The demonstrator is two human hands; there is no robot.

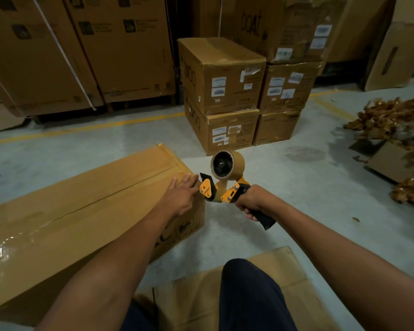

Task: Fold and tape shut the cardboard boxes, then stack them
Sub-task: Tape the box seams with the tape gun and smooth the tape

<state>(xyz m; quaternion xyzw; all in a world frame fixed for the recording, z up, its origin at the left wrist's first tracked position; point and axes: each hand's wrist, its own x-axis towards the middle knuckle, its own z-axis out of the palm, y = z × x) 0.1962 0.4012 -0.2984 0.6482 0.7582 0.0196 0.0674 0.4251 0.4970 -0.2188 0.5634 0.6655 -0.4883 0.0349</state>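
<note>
Cardboard box [81, 206], left hand [181, 195] flat at edge; tape dispenser [225, 179] just beyond.

We see a grey floor [308, 199] with yellow lines [81, 130]. On it sit a big taped box [81, 211], a flat cardboard sheet [194, 297], stacks of boxes [227, 130] and a heap of brown scraps [387, 120].
</note>
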